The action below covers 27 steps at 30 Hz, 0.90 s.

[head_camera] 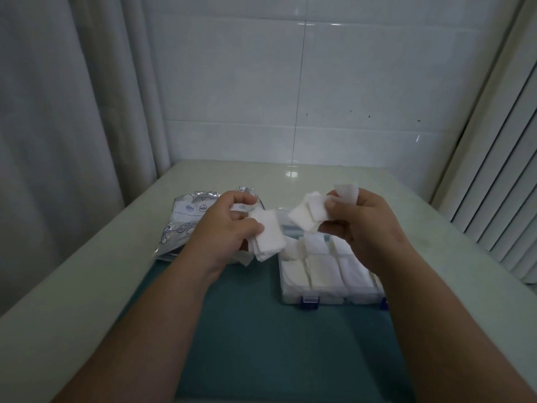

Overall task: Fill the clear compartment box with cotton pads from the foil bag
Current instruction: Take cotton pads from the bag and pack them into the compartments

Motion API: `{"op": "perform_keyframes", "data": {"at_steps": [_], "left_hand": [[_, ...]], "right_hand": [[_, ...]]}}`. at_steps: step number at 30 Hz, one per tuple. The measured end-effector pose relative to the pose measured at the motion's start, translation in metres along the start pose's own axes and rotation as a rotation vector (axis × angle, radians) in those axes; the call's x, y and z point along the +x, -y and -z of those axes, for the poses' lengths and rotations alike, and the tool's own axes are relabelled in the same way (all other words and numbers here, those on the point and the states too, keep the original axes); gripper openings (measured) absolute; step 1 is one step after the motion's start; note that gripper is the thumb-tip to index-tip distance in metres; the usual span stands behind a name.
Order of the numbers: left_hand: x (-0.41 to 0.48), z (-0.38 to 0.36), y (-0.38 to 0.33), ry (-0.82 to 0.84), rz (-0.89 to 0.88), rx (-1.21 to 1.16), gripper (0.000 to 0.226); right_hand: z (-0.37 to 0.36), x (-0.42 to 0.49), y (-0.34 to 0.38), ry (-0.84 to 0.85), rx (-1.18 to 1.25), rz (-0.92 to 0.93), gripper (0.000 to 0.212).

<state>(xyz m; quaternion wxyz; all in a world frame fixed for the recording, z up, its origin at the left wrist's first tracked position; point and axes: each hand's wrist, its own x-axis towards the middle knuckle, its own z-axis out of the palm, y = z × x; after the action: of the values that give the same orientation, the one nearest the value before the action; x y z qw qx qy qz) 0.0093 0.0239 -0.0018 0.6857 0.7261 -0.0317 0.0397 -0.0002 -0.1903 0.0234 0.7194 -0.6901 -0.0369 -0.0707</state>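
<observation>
My left hand [229, 228] grips a small stack of white square cotton pads [268, 238], held above the table between the foil bag and the box. My right hand [366, 228] pinches several loose cotton pads [309, 215], fanned out above the far end of the box. The clear compartment box [328, 299] lies open on the right below my right hand, with blue latches at its near edge and white pads in its compartments. The silver foil bag [186, 221] with blue print lies flat on the left, partly hidden behind my left hand.
Box and bag sit on a teal mat [261, 338] on a pale green table [72, 286]. A white tiled wall stands behind, a grey curtain [58, 112] at the left, and vertical blinds [499, 170] at the right.
</observation>
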Motion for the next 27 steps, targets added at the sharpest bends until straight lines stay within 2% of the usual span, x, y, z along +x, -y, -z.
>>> {"op": "perform_keyframes", "data": {"at_steps": [4,7,11,16,21,27], "left_hand": [[-0.005,-0.003,-0.001,0.027,-0.004,0.03,0.037],[-0.006,-0.005,-0.001,0.055,-0.023,0.067,0.038],[-0.006,-0.007,0.001,0.118,-0.012,0.077,0.035],[-0.006,-0.01,0.001,0.168,-0.012,0.0,0.031],[-0.005,-0.009,0.002,0.191,-0.022,0.055,0.055],[-0.003,-0.008,0.003,0.122,-0.043,0.04,0.056]], "right_hand": [[-0.004,-0.002,-0.001,0.126,-0.085,0.066,0.01],[-0.009,-0.004,-0.002,0.185,-0.259,0.138,0.01],[-0.018,-0.004,-0.008,0.163,-0.562,0.214,0.016],[-0.022,-0.002,-0.011,0.088,-0.696,0.236,0.007],[-0.022,-0.002,-0.009,0.042,-0.653,0.208,0.001],[-0.012,-0.003,-0.001,0.025,-0.245,0.056,0.012]]}}
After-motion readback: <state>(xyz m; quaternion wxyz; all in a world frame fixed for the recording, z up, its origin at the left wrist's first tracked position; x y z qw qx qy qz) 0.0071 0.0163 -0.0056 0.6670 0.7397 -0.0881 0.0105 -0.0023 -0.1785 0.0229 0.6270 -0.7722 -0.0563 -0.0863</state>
